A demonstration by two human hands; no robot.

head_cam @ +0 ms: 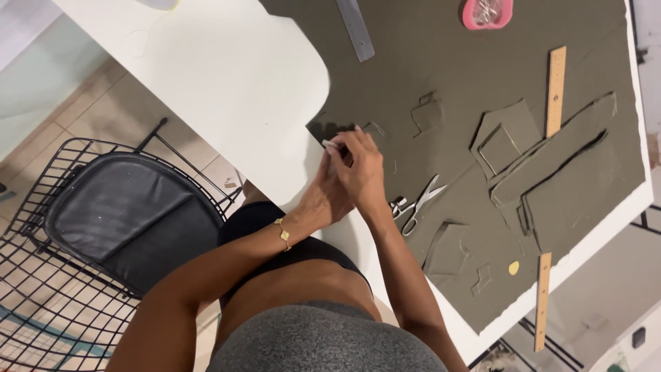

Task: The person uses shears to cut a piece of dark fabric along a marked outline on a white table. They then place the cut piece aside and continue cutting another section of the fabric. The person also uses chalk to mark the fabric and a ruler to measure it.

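My two hands meet at the left edge of a dark grey fabric sheet [447, 83] spread over a white table [640, 200]. My right hand [363, 169] pinches a small white object [329, 145] at its fingertips, just above the fabric's edge. My left hand [322, 201], with a gold bracelet on the wrist, sits close under the right one and is partly hidden by it. Whether it holds anything does not show. A large white sheet [234, 76] with a rounded corner lies beside the hands.
Scissors [416, 205] lie on the fabric just right of my hands. Cut fabric pieces, two wooden rulers [555, 89] [543, 300], a grey ruler [356, 27], a pink dish [487, 12] and a small yellow disc [513, 267] are scattered around. A black wire chair [103, 220] stands at left.
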